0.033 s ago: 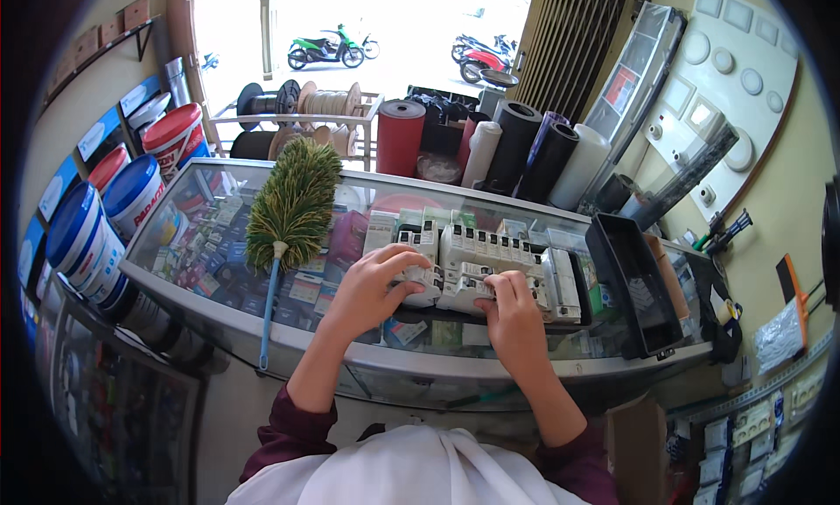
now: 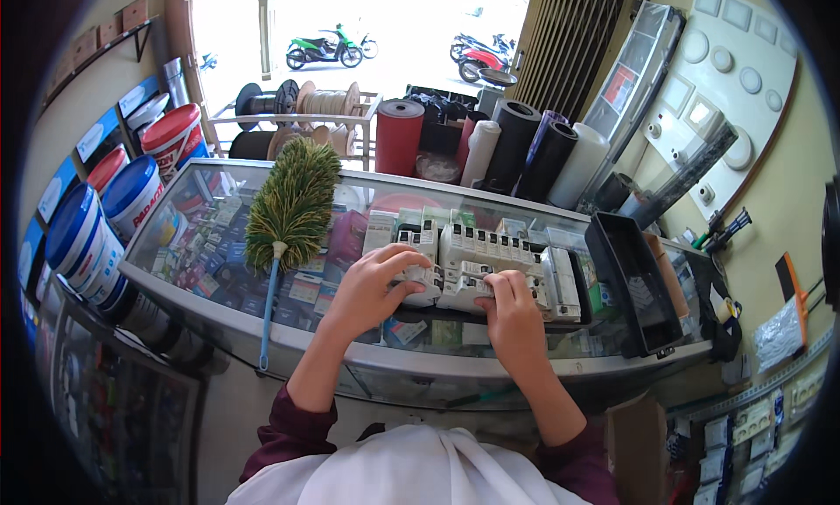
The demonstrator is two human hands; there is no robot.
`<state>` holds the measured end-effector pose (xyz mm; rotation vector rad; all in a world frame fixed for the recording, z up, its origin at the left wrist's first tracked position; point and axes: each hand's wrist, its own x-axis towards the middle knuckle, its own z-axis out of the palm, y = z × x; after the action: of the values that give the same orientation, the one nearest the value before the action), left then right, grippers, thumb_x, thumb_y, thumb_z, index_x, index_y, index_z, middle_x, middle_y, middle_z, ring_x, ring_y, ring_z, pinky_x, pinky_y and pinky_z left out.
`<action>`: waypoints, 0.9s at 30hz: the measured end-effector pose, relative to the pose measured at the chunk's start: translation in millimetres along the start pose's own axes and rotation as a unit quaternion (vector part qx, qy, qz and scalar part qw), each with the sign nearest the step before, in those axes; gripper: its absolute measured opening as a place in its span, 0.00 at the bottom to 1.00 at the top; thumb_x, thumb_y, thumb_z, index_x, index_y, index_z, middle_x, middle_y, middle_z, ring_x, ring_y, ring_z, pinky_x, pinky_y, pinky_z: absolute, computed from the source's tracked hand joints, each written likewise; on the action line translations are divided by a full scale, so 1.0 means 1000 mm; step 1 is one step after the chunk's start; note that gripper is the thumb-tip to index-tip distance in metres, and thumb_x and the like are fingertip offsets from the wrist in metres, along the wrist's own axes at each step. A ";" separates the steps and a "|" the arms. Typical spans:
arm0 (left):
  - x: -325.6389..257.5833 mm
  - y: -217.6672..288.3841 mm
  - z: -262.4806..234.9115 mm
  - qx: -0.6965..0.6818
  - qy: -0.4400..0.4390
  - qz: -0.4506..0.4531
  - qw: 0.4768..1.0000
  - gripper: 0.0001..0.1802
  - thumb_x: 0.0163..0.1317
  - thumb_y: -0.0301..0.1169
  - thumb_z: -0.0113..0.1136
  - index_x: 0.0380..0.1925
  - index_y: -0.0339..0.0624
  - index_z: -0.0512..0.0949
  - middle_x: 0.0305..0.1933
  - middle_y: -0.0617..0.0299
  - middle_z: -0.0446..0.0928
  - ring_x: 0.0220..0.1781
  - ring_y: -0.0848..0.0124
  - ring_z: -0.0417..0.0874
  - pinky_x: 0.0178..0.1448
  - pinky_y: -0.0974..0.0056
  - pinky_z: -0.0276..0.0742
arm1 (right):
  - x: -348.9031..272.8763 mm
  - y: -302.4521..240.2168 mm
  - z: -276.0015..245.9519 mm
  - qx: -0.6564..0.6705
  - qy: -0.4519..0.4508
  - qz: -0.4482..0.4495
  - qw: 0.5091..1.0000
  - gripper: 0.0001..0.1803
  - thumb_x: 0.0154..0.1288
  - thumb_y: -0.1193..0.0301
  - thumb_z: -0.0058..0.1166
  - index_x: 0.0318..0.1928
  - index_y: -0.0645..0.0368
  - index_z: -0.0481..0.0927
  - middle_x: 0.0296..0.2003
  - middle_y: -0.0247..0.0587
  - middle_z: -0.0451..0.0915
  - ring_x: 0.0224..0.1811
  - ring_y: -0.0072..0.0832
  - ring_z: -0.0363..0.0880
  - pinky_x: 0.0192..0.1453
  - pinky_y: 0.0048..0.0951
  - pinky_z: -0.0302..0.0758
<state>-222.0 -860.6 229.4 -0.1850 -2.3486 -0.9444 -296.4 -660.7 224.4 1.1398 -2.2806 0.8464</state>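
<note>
Rows of white circuit breakers (image 2: 490, 242) with black switches stand in a black tray (image 2: 577, 286) on the glass counter. My left hand (image 2: 376, 286) is closed round a breaker (image 2: 426, 282) at the near left of the rows, thumb in front and fingers over its top. At the near row's middle, my right hand (image 2: 514, 312) pinches another breaker (image 2: 472, 288) between thumb and fingers. Part of each held breaker is hidden by the fingers. To the right of the rows leans an open black box (image 2: 634, 286), its inside facing up.
A green-and-yellow duster (image 2: 293, 203) with a blue handle lies left of my left hand. The glass display counter (image 2: 219, 304) holds many small packages under its top. Behind it stand rolls of sheet (image 2: 401, 137) and cable spools (image 2: 328, 102). Paint buckets (image 2: 87, 234) line the left.
</note>
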 end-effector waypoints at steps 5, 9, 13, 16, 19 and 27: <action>-0.002 0.004 0.000 -0.001 0.002 -0.010 1.000 0.16 0.46 0.26 0.64 0.38 0.42 0.76 0.42 0.57 0.76 0.44 0.57 0.77 0.48 0.59 0.72 | -0.002 -0.005 -0.003 -0.079 -0.001 0.003 0.997 0.20 0.47 0.77 0.59 0.43 0.59 0.71 0.39 0.42 0.70 0.40 0.40 0.73 0.38 0.35 0.72; -0.003 0.004 0.000 0.006 0.007 -0.018 1.000 0.16 0.46 0.26 0.63 0.39 0.42 0.75 0.43 0.57 0.76 0.45 0.56 0.77 0.48 0.59 0.72 | 0.006 -0.013 -0.014 -0.105 -0.022 -0.025 0.994 0.28 0.45 0.73 0.61 0.50 0.58 0.69 0.45 0.38 0.70 0.51 0.35 0.69 0.52 0.37 0.67; -0.006 -0.003 0.004 0.025 0.021 -0.007 0.999 0.14 0.50 0.30 0.60 0.39 0.47 0.75 0.43 0.59 0.75 0.45 0.57 0.76 0.47 0.58 0.72 | 0.010 -0.002 -0.001 -0.130 -0.065 -0.081 0.986 0.32 0.43 0.69 0.63 0.53 0.55 0.67 0.49 0.36 0.70 0.56 0.32 0.66 0.58 0.41 0.61; -0.004 0.001 0.006 0.018 0.024 0.000 1.000 0.14 0.50 0.30 0.60 0.39 0.47 0.75 0.42 0.59 0.75 0.45 0.57 0.76 0.47 0.58 0.72 | 0.010 0.002 -0.004 -0.135 -0.068 -0.074 0.986 0.32 0.43 0.69 0.63 0.53 0.54 0.68 0.49 0.35 0.70 0.55 0.31 0.67 0.58 0.41 0.62; -0.006 -0.001 0.006 0.035 0.038 0.010 0.999 0.15 0.50 0.29 0.60 0.40 0.47 0.75 0.43 0.59 0.75 0.45 0.57 0.76 0.47 0.58 0.72 | 0.010 -0.002 -0.001 -0.138 -0.071 -0.061 0.986 0.32 0.44 0.69 0.63 0.53 0.53 0.68 0.49 0.34 0.70 0.55 0.30 0.67 0.58 0.42 0.62; -0.008 -0.006 0.004 -0.023 0.003 -0.017 1.000 0.23 0.48 0.26 0.62 0.48 0.45 0.72 0.52 0.55 0.71 0.52 0.56 0.73 0.53 0.59 0.70 | 0.011 0.002 -0.013 -0.109 -0.074 -0.056 0.990 0.31 0.46 0.68 0.62 0.54 0.54 0.68 0.52 0.37 0.69 0.56 0.33 0.67 0.58 0.42 0.62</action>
<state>-219.5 -861.8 218.9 -0.1610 -2.3336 -1.0148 -302.7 -656.5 240.1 1.2514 -2.3335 0.4696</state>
